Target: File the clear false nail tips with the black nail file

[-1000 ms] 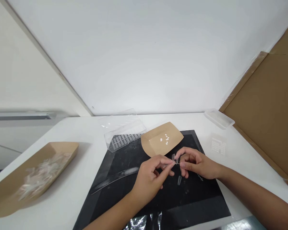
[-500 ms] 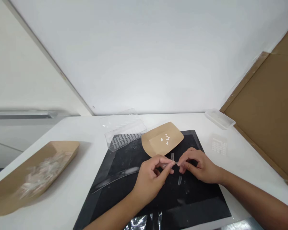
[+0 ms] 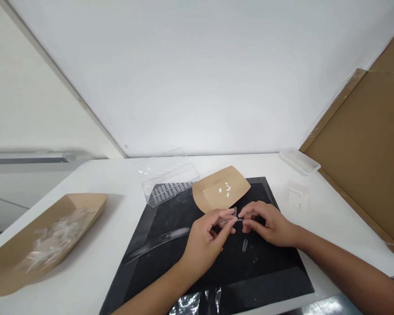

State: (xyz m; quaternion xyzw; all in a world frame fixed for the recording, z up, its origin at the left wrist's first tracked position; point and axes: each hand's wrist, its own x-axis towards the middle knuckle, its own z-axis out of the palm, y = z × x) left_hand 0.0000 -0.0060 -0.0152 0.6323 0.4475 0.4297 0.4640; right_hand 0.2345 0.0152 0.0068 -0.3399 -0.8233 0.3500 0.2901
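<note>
Over a black mat (image 3: 170, 227), my left hand (image 3: 205, 240) and my right hand (image 3: 269, 225) meet fingertip to fingertip. Both pinch a small clear plastic nail-tip piece (image 3: 235, 215) held between them. Another clear nail tip (image 3: 244, 245) lies on the mat just below my hands. Right behind my fingers sits a small brown paper tray (image 3: 213, 197) with several tiny white bits in it.
A clear plastic case (image 3: 169, 181) with rows of nail tips lies open at the mat's far left corner. A large brown paper tray (image 3: 42, 238) of clear pieces sits at the left. A white dotted sheet (image 3: 298, 199), a clear lid (image 3: 298, 161) and a cardboard panel (image 3: 364, 148) are at the right.
My hands have stayed together over the mat, shifting slightly. The right fingers first lowered, then closed again on the clear piece with the left.
</note>
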